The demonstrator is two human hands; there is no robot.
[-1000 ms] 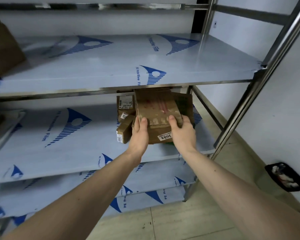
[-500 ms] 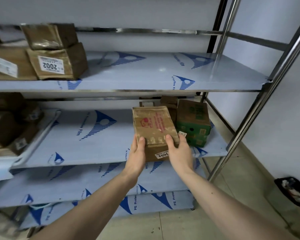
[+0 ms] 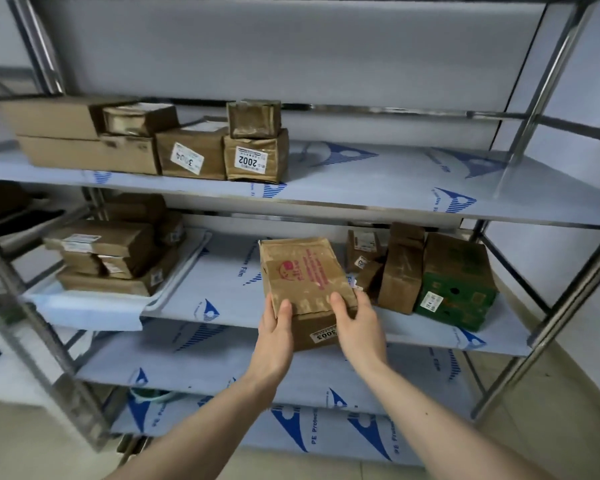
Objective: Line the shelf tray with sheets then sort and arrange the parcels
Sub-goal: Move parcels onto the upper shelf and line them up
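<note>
I hold a brown cardboard parcel (image 3: 305,275) with red print and a "3003" label in front of the middle shelf (image 3: 222,292). My left hand (image 3: 276,336) grips its left side and my right hand (image 3: 359,327) its right side. Behind it on the right stand a green box (image 3: 456,280) and several small brown parcels (image 3: 400,268). A white tray (image 3: 94,303) lined with a sheet sits at the shelf's left and carries stacked parcels (image 3: 115,254). The upper shelf (image 3: 395,181) holds a row of boxes, among them one labelled "2002" (image 3: 255,155).
Steel uprights (image 3: 565,306) frame the rack at right and another upright (image 3: 39,344) at left. All shelves wear blue-printed protective film. Two lower shelves (image 3: 222,372) lie beneath my hands. Tiled floor (image 3: 551,400) shows at right.
Both hands have drawn the 3003 parcel out from the cluster at the shelf's right and leftward. The view has swung left and up, revealing the tray and upper boxes.
</note>
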